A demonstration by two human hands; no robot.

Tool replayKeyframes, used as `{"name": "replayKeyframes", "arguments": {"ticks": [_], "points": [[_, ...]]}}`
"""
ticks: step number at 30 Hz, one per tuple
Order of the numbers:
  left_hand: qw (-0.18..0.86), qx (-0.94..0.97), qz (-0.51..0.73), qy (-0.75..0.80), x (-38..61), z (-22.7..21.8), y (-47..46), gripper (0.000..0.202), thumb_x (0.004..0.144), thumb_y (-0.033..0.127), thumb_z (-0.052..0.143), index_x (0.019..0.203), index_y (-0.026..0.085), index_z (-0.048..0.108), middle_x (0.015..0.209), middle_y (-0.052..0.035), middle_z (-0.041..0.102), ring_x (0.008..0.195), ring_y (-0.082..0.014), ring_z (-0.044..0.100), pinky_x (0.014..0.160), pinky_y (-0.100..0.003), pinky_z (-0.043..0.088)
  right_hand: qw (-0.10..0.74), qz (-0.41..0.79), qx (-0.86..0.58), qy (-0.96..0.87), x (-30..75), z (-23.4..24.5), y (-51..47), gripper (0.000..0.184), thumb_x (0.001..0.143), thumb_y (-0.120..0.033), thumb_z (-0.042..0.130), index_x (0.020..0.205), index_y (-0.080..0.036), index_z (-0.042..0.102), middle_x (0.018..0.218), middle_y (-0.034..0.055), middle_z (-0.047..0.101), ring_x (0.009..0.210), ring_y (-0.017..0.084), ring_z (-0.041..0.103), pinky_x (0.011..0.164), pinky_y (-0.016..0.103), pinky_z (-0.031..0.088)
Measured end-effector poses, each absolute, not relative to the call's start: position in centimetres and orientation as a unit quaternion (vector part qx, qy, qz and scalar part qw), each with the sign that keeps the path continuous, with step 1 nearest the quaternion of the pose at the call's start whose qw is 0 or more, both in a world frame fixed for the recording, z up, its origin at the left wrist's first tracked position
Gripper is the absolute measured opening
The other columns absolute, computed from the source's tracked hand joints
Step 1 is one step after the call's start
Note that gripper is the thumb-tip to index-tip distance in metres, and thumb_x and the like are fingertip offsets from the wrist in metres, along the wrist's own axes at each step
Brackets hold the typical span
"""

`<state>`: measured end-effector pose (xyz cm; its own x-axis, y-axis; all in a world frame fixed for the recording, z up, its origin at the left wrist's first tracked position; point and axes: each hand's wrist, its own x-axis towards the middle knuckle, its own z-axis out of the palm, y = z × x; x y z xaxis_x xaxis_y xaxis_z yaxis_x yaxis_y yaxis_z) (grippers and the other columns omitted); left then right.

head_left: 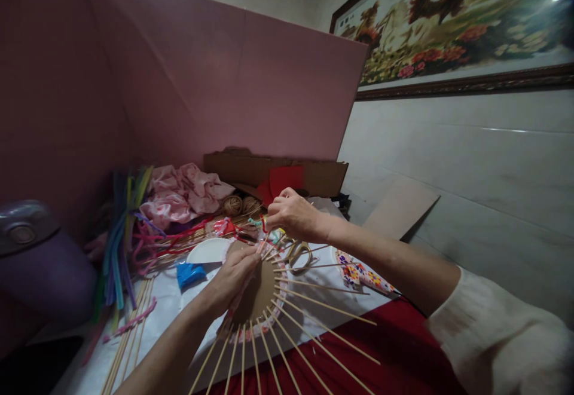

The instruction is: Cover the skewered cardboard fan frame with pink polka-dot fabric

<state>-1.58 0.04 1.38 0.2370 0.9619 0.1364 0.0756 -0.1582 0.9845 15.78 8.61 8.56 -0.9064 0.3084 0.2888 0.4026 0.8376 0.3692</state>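
A round cardboard disc with a pink patterned rim lies before me, and several thin wooden sticks fan outward from it. My left hand grips the disc's left edge, fingers pressed on its upper side. Above the disc's far edge, my right hand is closed in a pinch, close to a small red strip. What sits between its fingertips is too small to make out. Gold-handled scissors lie just beyond the disc, partly behind the sticks.
Pipe cleaners, crumpled pink cloth and twine balls lie at the back left. A blue packet sits left of the disc. Floral fabric lies right. A purple bottle stands far left; cardboard leans behind.
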Motion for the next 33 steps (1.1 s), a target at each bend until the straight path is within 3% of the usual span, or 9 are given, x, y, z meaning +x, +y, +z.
{"name": "replayKeyframes", "arguments": {"ticks": [10, 15, 21, 25, 30, 32, 33], "points": [[0.505, 0.614, 0.45, 0.406, -1.6, 1.4, 0.0, 0.03, 0.081, 0.035, 0.05, 0.097, 0.019, 0.069, 0.103, -0.0044, 0.068, 0.103, -0.022, 0.056, 0.086, -0.025, 0.042, 0.121, -0.189, -0.196, -0.955, 15.8, 8.0, 9.1, 0.025, 0.076, -0.006, 0.052, 0.079, -0.025, 0.068, 0.076, 0.0006, 0.063, 0.077, 0.017, 0.05, 0.076, 0.033, 0.022], [0.545, 0.594, 0.452, 0.382, -1.6, 1.2, 0.1, 0.028, 0.082, 0.035, 0.05, 0.098, 0.019, 0.068, 0.096, -0.0025, 0.069, 0.089, -0.0189, 0.06, 0.081, -0.024, 0.042, 0.128, -0.173, -0.202, -0.955, 15.8, 7.8, 9.1, 0.026, 0.075, -0.005, 0.052, 0.076, -0.025, 0.068, 0.075, -0.0007, 0.063, 0.076, 0.016, 0.051, 0.075, 0.033, 0.022], [0.536, 0.588, 0.459, 0.397, -1.4, 1.2, -0.1, 0.026, 0.081, 0.033, 0.051, 0.092, 0.019, 0.069, 0.093, -0.0032, 0.07, 0.089, -0.0188, 0.059, 0.08, -0.024, 0.042, 0.134, -0.169, -0.194, -0.957, 16.1, 8.7, 9.1, 0.022, 0.078, -0.01, 0.057, 0.086, -0.026, 0.069, 0.084, 0.001, 0.067, 0.083, 0.017, 0.054, 0.078, 0.034, 0.026], [0.541, 0.549, 0.482, 0.416, -1.9, 1.1, 0.3, 0.02, 0.076, 0.034, 0.056, 0.079, 0.018, 0.068, 0.078, -0.0018, 0.069, 0.072, -0.0155, 0.059, 0.067, -0.023, 0.044, 0.292, -0.103, -0.219, -0.925, 18.8, 11.5, 8.4, 0.016, 0.083, -0.022, 0.058, 0.095, -0.024, 0.068, 0.095, 0.0042, 0.067, 0.086, 0.017, 0.057, 0.078, 0.034, 0.035], [0.565, 0.442, 0.534, 0.448, -3.3, 1.3, 1.0, 0.017, 0.073, 0.031, 0.054, 0.065, 0.016, 0.058, 0.052, 0.0025, 0.06, 0.046, -0.0114, 0.052, 0.045, -0.02, 0.039, 0.665, 0.077, -0.35, -0.656, 24.6, 11.1, 7.3, 0.014, 0.082, -0.03, 0.057, 0.081, -0.02, 0.066, 0.069, 0.0, 0.062, 0.06, 0.012, 0.056, 0.059, 0.027, 0.045], [0.573, 0.419, 0.545, 0.447, -3.8, 1.5, 1.1, 0.02, 0.073, 0.033, 0.053, 0.066, 0.016, 0.058, 0.051, 0.0011, 0.06, 0.043, -0.0124, 0.053, 0.042, -0.021, 0.039, 0.718, 0.157, -0.404, -0.545, 26.0, 8.6, 6.9, 0.017, 0.075, -0.035, 0.063, 0.074, -0.018, 0.065, 0.058, -0.0027, 0.056, 0.048, 0.009, 0.049, 0.049, 0.023, 0.04], [0.58, 0.41, 0.547, 0.443, -3.9, 1.6, 1.1, 0.022, 0.072, 0.035, 0.053, 0.068, 0.015, 0.06, 0.053, -0.0004, 0.062, 0.044, -0.0136, 0.055, 0.042, -0.022, 0.04, 0.703, 0.216, -0.431, -0.522, 26.2, 7.0, 6.6, 0.02, 0.072, -0.037, 0.065, 0.071, -0.017, 0.064, 0.056, -0.0029, 0.055, 0.046, 0.008, 0.047, 0.046, 0.022, 0.039]]}}
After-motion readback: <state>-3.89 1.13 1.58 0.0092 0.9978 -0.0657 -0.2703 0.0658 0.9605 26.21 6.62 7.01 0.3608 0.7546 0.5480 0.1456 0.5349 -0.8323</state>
